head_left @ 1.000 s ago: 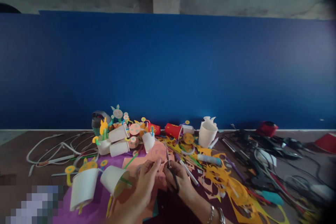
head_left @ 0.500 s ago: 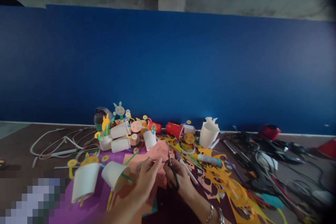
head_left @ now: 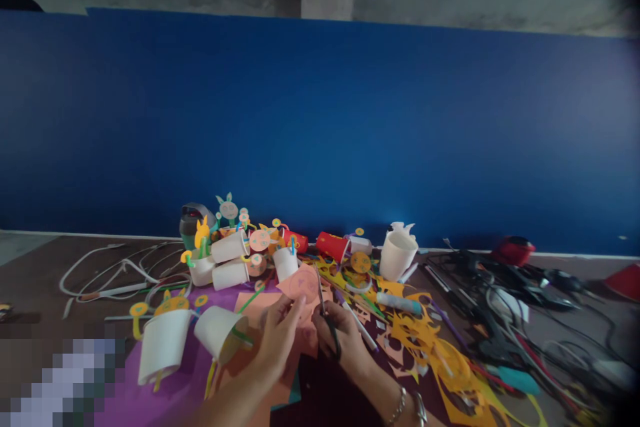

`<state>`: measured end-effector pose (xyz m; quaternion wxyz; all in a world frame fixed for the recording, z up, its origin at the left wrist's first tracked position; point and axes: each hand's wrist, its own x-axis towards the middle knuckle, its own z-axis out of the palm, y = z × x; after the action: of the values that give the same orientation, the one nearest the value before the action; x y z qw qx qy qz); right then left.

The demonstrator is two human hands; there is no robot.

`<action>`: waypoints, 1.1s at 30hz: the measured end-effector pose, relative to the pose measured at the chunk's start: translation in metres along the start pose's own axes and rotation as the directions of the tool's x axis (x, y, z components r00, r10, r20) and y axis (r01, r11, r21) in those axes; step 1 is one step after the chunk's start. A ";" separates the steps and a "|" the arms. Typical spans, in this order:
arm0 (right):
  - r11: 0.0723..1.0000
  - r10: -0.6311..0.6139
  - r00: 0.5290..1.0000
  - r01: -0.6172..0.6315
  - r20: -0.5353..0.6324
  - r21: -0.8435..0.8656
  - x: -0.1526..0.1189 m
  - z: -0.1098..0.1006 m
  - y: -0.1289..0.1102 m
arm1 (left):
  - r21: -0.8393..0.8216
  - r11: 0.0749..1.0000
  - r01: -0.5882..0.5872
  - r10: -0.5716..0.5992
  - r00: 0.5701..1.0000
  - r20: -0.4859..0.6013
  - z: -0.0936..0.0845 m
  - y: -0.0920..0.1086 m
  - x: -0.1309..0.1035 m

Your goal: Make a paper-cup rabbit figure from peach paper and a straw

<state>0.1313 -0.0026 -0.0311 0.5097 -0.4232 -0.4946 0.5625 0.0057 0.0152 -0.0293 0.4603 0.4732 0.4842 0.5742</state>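
Note:
My left hand (head_left: 284,325) pinches a small piece of pink paper (head_left: 303,282) with a round drawing on it. Black-handled scissors (head_left: 329,322) are gripped in my right hand (head_left: 342,333), their blades pointing up along the right edge of the pink paper. Whether the blades touch the paper is hard to make out. Under my hands lie sheets of orange paper (head_left: 249,355) over purple paper (head_left: 131,373). Left of my left hand, a white paper cup (head_left: 216,332) lies tipped, and another cup (head_left: 164,349) carries yellow paper cutouts.
Several decorated paper cups (head_left: 230,247) and red cups (head_left: 333,247) crowd the back, before a blue partition (head_left: 320,120). Yellow paper scraps (head_left: 425,330), a glue stick (head_left: 399,303) and a marker (head_left: 367,335) lie to the right. Tangled black cables (head_left: 500,333) cover the far right; white cables (head_left: 115,267) lie left.
The pink paper has turned slightly in my left hand, with a pointed corner now showing at its left. My right hand and the scissors have barely moved.

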 end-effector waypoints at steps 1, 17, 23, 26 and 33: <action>1.000 0.001 1.000 -0.001 0.004 -0.008 0.000 0.000 0.000 | -0.003 1.000 0.006 -0.006 1.000 0.010 0.001 0.002 0.000; 0.999 -0.032 0.999 0.032 0.012 0.029 0.002 -0.003 0.002 | 0.021 1.000 -0.011 0.009 0.995 0.098 -0.002 0.013 0.000; 0.999 0.013 1.000 -0.012 -0.013 0.037 0.001 0.001 -0.004 | 0.004 1.000 -0.006 0.006 0.997 0.074 -0.005 0.004 0.001; 1.000 0.017 1.000 -0.017 -0.019 0.024 0.001 0.001 -0.003 | 0.003 1.000 -0.007 0.007 0.999 0.037 -0.005 0.001 0.001; 0.998 -0.054 0.998 0.053 0.030 0.038 0.003 -0.002 0.003 | 0.070 0.995 -0.066 0.057 0.990 0.129 -0.004 0.004 0.002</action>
<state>0.1326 0.0004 -0.0343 0.5246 -0.3914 -0.5031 0.5644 0.0008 0.0163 -0.0252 0.4543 0.5401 0.4600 0.5388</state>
